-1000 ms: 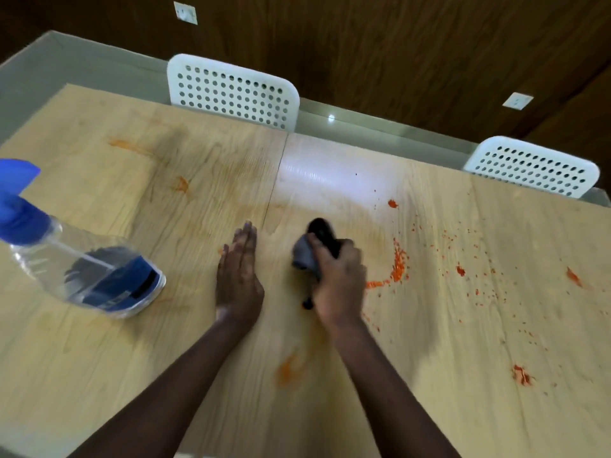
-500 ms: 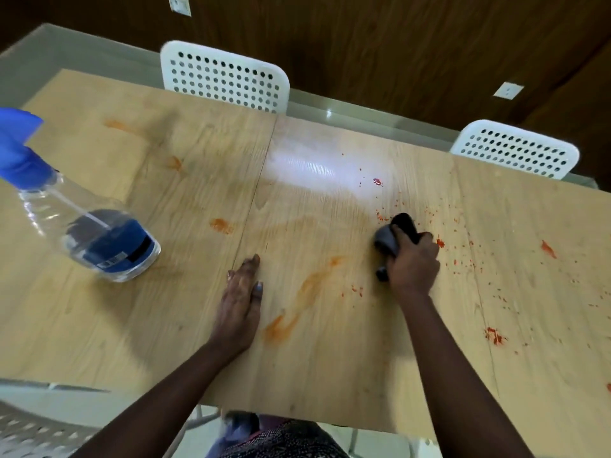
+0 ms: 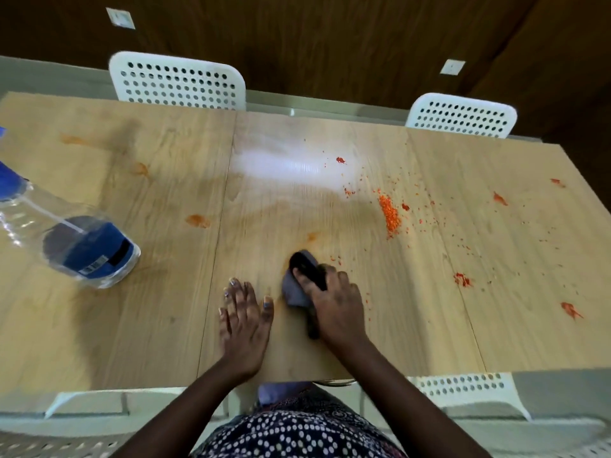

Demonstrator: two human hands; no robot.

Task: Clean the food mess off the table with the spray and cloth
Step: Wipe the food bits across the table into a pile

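My right hand (image 3: pixel 334 305) grips a bunched dark grey cloth (image 3: pixel 296 285) and presses it on the wooden table (image 3: pixel 165 325) near the front edge. Flat on the table just left of the cloth lies my left hand (image 3: pixel 243 314), fingers spread. A heap of orange crumbs (image 3: pixel 390 216) sits further back to the right, with red splatters (image 3: pixel 463 279) scattered beyond it. Faint orange smears (image 3: pixel 197 220) mark the left half. A clear spray bottle (image 3: pixel 76 246) with a blue label and blue head stands at the left.
Two white perforated chairs (image 3: pixel 178 81) (image 3: pixel 463 115) stand at the table's far side against a dark wooden wall. Another white chair (image 3: pixel 466 388) shows under the near edge at the right. The table's front edge is close to my body.
My right hand has pulled the cloth from the splatter area back toward me and to the left, beside my left hand. The long orange smear in the middle is gone; crumbs are heaped at the right.
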